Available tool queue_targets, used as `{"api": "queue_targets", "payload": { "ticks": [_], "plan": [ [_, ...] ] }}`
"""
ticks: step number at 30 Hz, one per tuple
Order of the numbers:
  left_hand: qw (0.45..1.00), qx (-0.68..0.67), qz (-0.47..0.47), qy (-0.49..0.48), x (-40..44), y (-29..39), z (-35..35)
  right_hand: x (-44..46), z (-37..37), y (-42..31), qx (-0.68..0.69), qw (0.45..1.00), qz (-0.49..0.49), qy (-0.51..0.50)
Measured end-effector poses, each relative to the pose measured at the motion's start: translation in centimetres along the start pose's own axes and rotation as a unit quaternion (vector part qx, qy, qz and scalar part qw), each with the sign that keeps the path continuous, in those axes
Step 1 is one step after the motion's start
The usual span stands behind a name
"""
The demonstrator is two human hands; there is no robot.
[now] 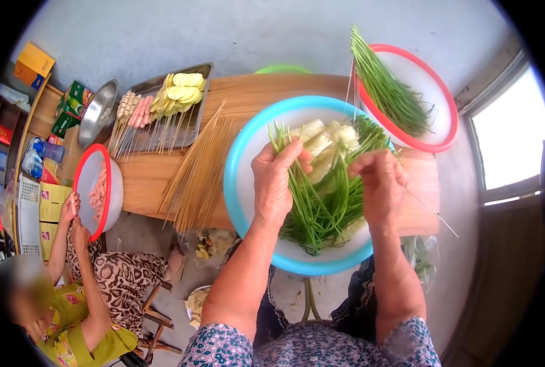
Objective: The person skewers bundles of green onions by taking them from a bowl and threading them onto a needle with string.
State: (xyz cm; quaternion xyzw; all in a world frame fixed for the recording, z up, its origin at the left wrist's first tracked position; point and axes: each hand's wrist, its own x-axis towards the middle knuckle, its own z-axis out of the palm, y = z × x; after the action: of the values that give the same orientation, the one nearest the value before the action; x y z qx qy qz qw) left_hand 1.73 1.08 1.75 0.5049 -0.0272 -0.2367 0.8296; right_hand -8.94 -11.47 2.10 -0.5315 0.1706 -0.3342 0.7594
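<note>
My left hand (278,174) is closed around some thin green chives (324,211), whose ends stick up past the thumb. They hang over a large white basin with a blue rim (234,183). Fingers pinched, my right hand (379,183) is over the basin's right side. A thin bamboo skewer (433,211) runs out from behind it, down to the right. Under and between the hands, more chives lie in the basin beside pale leafy cabbage (327,140).
Loose skewers (202,168) lie on the wooden table (141,183), beside a metal tray (204,76) of skewered food. A red-rimmed basin (447,122) of chives stands at right. At left, a seated person (83,312) handles a red-rimmed bowl (116,189) of pink pieces.
</note>
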Motion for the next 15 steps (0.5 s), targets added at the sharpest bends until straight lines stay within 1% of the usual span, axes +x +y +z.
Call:
{"api": "queue_targets", "payload": {
  "ticks": [3, 6, 15],
  "plan": [
    [1.0, 0.019, 0.009, -0.003, 0.07, -0.57, 0.22, -0.41, 0.34, -0.16, -0.104, 0.994, 0.012, -0.017],
    [1.0, 0.021, 0.0, 0.005, 0.05, -0.65, 0.47, -0.42, 0.26, 0.39, -0.097, 0.995, -0.013, -0.034],
    [1.0, 0.021, -0.004, -0.006, 0.24, -0.81, 0.58, -0.22, 0.49, 0.36, -0.105, 0.994, -0.007, -0.039]
  ]
}}
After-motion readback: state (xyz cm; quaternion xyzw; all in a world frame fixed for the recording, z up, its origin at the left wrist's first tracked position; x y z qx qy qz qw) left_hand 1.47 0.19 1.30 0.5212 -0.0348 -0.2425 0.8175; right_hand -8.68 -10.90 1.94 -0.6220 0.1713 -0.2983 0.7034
